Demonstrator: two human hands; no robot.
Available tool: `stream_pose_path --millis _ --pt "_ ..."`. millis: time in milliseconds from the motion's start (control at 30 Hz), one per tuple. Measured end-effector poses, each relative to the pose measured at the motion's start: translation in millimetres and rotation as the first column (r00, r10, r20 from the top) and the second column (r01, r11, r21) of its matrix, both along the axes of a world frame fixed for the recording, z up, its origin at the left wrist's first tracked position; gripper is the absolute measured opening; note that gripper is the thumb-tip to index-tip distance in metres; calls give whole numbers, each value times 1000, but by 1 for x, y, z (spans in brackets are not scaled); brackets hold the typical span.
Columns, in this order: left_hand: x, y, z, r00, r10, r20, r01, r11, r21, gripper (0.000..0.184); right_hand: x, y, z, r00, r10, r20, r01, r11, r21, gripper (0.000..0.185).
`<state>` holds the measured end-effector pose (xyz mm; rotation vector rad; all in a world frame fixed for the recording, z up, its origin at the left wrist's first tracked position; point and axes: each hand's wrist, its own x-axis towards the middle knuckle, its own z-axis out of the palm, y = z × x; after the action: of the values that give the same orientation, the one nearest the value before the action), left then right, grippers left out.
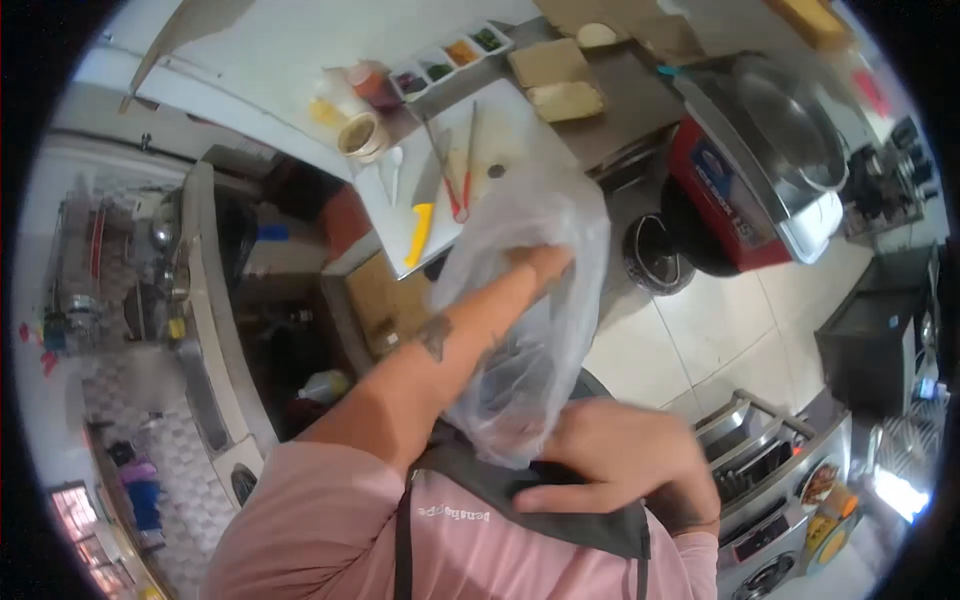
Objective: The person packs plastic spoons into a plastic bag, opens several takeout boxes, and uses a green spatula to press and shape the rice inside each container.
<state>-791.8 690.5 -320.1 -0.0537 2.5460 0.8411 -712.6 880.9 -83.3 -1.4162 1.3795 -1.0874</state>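
Note:
A translucent plastic bag (520,370) hangs in front of my body, its upper part beside the white cutting board (510,125). My left hand (545,265) reaches into the bag, its fingers mostly hidden by folds and blur. My right hand (620,455) is by the bag's lower end, against the dark apron (600,530), with the thumb stretched apart from the blurred fingers. On the board lie a yellow-handled knife (421,230), red-handled tongs (466,185) and a white spoon (395,170).
A tray of small compartments (450,65) and a jar (362,137) stand behind the board. An open carton (560,85) is at the back. On the right are a red cooler (710,190), a dark round pot (655,255) and a stove (770,530); another counter runs along the left.

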Motion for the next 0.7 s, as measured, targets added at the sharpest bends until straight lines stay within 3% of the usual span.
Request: stream_pose_path --millis 33,100,133,200,233,300,367,433,467,567,633,700 --pt "2 -3 -3 1000 8 -3 -8 1000 5 31 -17 13 24 994 -55 -94 71 981 178 48" --pt "8 -2 -8 1000 24 -10 -24 999 30 31 -44 3 39 929 -202 -312 284 927 244 51" --pt "10 -1 -8 999 30 -11 -29 999 35 31 -59 -16 40 855 -320 -408 399 909 123 56" --pt "18 -2 -3 999 41 -14 -40 998 43 30 -79 -71 -18 495 -446 -745 378 883 -278 77" --pt "19 -4 -3 999 46 -15 -45 998 45 30 -78 -81 -56 310 -346 -885 350 908 -232 78" --pt "22 -8 -9 999 45 -14 -44 998 44 30 -84 -91 -107 232 -205 -951 357 927 -113 76" --pt "22 -13 -10 999 48 -12 -47 998 45 29 -94 -88 -125 389 -142 -910 360 933 8 70" --pt "23 -18 -3 999 40 -12 -39 998 53 29 -99 -83 -134 453 -79 -888 352 931 97 63" --pt "24 -21 1 999 38 -10 -37 998 50 29 -98 -80 -135 577 -194 -794 404 912 71 56" --pt "32 -32 16 1000 19 -7 -19 999 30 28 -94 -77 -130 795 -511 -327 558 827 65 38" --pt "36 -40 26 1000 -5 -6 5 1000 10 28 -90 -74 -117 764 -635 113 616 770 163 26" --pt "37 -47 38 999 -45 -13 45 999 -11 28 -88 -71 -106 778 -624 -71 620 745 245 30"
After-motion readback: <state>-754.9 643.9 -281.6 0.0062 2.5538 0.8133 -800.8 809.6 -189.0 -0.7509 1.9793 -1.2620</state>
